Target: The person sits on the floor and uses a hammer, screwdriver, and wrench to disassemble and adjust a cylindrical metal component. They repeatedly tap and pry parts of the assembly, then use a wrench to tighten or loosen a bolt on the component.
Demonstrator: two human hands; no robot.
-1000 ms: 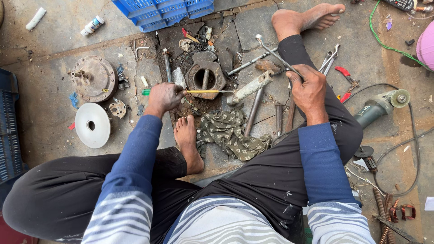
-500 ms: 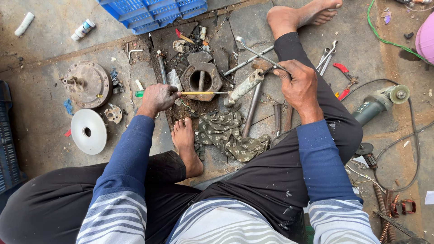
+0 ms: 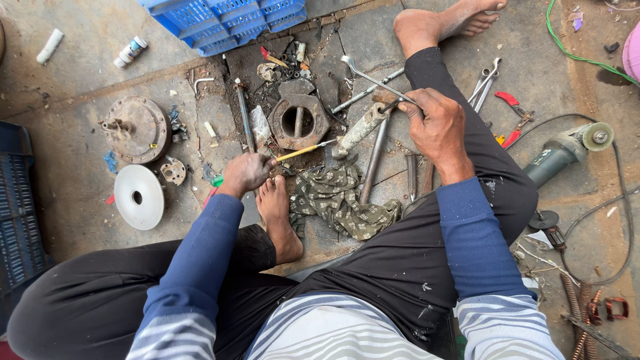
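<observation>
I sit on the floor with a rusty round metal housing (image 3: 298, 121) in front of my feet. My left hand (image 3: 247, 173) grips a thin yellow-handled tool (image 3: 301, 151) whose tip points at the housing's lower right edge. My right hand (image 3: 437, 127) rests on my right knee, closed on the end of a long steel wrench (image 3: 373, 80) that reaches up and left. Between the hands lies a hammer-like grey tool (image 3: 360, 130). A patterned green cloth (image 3: 337, 200) is beside my left foot (image 3: 280, 220).
A rusty round cover (image 3: 137, 128) and a white disc (image 3: 139, 197) lie at left. A blue crate (image 3: 227, 20) stands at the top. An angle grinder (image 3: 567, 150), red pliers (image 3: 510, 117), spanners (image 3: 483, 83) and copper coils (image 3: 600, 307) are at right.
My left hand has drawn back toward my foot, and the yellow tool has tilted from lying across the housing to its lower edge. My right hand keeps hold of the wrench.
</observation>
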